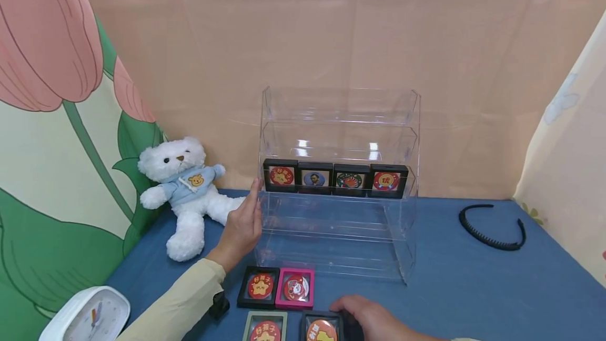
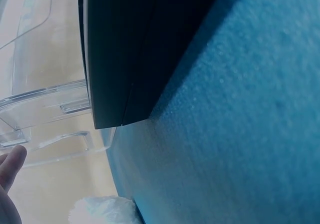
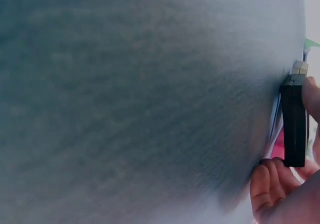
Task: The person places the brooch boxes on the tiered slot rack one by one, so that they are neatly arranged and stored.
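Observation:
A clear acrylic tiered rack (image 1: 331, 220) stands on the blue-covered table, with several black-framed badge boxes (image 1: 315, 178) lined up on its middle tier. My left hand (image 1: 243, 230) rests along the rack's left side, fingers extended upward; in the left wrist view a fingertip (image 2: 17, 156) is close to a clear shelf edge. At the near edge my right hand (image 1: 374, 317) grips a black-framed badge box (image 1: 322, 330) with an orange and yellow badge. The right wrist view shows this box (image 3: 294, 121) edge-on, between the thumb and the curled fingers.
Left of the held box lie a black-framed box (image 1: 259, 288), a pink-framed box (image 1: 295, 289) and a pale green-framed box (image 1: 265, 328). A white teddy bear (image 1: 189, 193) sits left of the rack, a white clock (image 1: 87, 314) stands front left, and a black headband (image 1: 492, 230) lies right.

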The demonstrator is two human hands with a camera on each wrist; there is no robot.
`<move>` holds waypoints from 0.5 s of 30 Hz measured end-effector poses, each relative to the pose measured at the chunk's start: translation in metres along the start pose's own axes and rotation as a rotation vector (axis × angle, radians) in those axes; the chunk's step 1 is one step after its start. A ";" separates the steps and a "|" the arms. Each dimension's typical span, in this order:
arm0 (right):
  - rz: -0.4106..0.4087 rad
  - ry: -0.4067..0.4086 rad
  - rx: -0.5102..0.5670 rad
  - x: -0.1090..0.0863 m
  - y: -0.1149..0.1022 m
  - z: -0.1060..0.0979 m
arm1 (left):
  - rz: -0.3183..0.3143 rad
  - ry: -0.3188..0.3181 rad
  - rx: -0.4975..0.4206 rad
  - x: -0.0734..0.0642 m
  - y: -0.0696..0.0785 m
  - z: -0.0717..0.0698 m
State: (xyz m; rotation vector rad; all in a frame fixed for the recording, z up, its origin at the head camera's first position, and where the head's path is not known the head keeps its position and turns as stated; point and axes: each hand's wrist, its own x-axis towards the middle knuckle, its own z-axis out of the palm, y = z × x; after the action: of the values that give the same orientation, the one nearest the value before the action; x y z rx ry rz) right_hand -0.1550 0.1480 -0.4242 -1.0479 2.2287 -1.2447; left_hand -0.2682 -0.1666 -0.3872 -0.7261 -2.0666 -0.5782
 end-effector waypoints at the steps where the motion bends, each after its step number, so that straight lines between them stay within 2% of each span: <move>1: -0.015 0.003 0.027 -0.001 -0.002 -0.001 | 0.000 0.000 0.002 0.000 0.000 0.000; 7: -0.111 0.028 0.070 -0.003 -0.008 -0.003 | -0.003 0.010 0.002 -0.001 -0.001 0.002; 15: -0.136 -0.005 0.153 -0.005 -0.008 -0.006 | -0.009 0.016 -0.010 -0.002 -0.002 0.003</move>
State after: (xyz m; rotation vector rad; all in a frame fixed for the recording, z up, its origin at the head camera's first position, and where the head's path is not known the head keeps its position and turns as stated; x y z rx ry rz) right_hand -0.1521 0.1531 -0.4147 -1.1561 2.0501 -1.4426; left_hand -0.2702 -0.1662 -0.3910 -0.7156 -2.0544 -0.5979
